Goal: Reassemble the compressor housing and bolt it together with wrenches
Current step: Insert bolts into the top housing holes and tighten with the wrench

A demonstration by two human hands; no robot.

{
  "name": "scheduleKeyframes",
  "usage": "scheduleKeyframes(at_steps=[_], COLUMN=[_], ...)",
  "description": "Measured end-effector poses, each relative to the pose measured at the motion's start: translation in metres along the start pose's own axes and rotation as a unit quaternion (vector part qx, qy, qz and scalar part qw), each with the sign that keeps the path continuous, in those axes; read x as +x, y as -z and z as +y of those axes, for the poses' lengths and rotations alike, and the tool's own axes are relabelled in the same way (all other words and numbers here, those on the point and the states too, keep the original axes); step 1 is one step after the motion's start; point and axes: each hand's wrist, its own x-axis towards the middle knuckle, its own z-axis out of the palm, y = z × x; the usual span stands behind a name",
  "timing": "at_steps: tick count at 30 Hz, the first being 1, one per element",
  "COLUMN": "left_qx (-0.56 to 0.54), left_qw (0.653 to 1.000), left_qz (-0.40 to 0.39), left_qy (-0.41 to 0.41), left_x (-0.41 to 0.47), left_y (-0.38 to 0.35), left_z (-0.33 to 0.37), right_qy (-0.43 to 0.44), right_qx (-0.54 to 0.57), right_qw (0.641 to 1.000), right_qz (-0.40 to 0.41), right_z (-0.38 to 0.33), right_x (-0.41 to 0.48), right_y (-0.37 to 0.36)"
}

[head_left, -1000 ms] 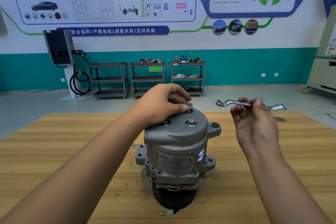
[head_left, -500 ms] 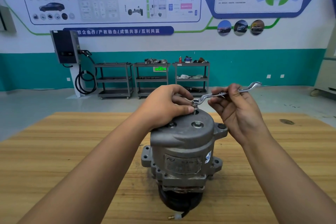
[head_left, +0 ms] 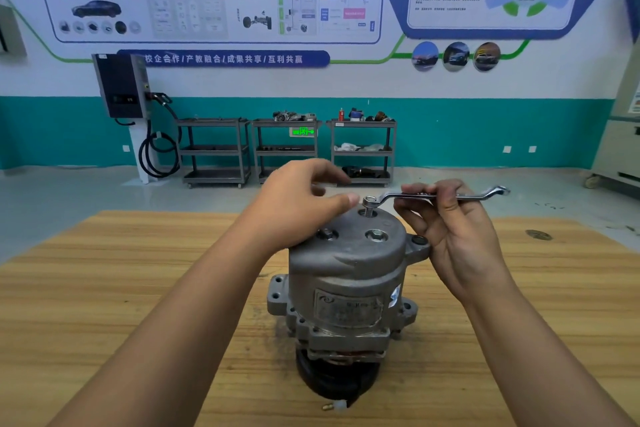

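Left hand [head_left: 304, 208] lies on the top cap of the grey cast-metal compressor housing [head_left: 346, 288]. The palm is on the cap's left shoulder and the fingers are loose, gripping nothing. Its thumb tip is just beside the raised bolt. Judged a bracing hold: weight on the cap so the body neither turns nor tips under wrench load.

Right hand [head_left: 453, 229] grasps the silver double-ended ring wrench [head_left: 433, 196] about mid-shank, fingers curled over it. The wrench's near ring sits over the head of the small steel bolt [head_left: 369, 210] at the far side of the cap. Its shank runs out roughly level toward the worktop's right edge, which leaves room to swing. The bolt stands proud of its hole, so probably not run home yet.

Two more hex bolts sit on the cap's near side, the near-left bolt [head_left: 327, 234] and the near-right bolt [head_left: 376, 235]. Both are lower in their recesses; tightness cannot be told.

The housing stands upright on its black pulley end [head_left: 332, 378] on the pale wooden worktop [head_left: 104, 288], about midway between the left and right edges. It is a tall body on a narrow base, hence the steadying hand. A small brass-and-white connector [head_left: 334, 406] lies at the base, on its near side.

Step in hand: wrenching down the far bolt. Likely risk: the ring riding off the head if the shank tilts.
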Motion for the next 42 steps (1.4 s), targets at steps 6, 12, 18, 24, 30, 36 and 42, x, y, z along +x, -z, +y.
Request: scheduleKeyframes(at_steps=[6, 12, 18, 24, 30, 36, 42], left_qx=[-0.058, -0.168, -0.266, -0.283, -0.276, -0.298, -0.300], left_qw=[0.997, 0.972, 0.943, 0.939, 0.941, 0.936, 0.937], left_qz=[0.008, 0.156, 0.197, 0.191, 0.194, 0.185, 0.175], left_qy=[0.054, 0.043, 0.037, 0.052, 0.035, 0.026, 0.037], left_x=[-0.045, -0.061, -0.065, -0.064, -0.066, -0.069, -0.071], left_y=[-0.019, -0.045, -0.061, -0.064, -0.063, -0.059, -0.056], left_z=[-0.013, -0.021, -0.020, -0.021, -0.021, -0.024, -0.027], right_qy=[0.070, 0.199, 0.270, 0.214, 0.133, -0.034, -0.236], right_qx=[-0.174, -0.457, -0.584, -0.645, -0.675, -0.649, -0.553], right_qw=[0.982, 0.860, 0.755, 0.693, 0.667, 0.724, 0.794], right_qz=[-0.036, -0.108, -0.132, -0.241, -0.287, -0.230, -0.088], right_z=[-0.006, -0.021, -0.028, -0.035, -0.032, -0.019, -0.011], right_x=[-0.025, -0.041, -0.028, 0.000, 0.023, 0.049, 0.059], right_y=[0.001, -0.013, -0.035, -0.065, -0.084, -0.092, -0.058])
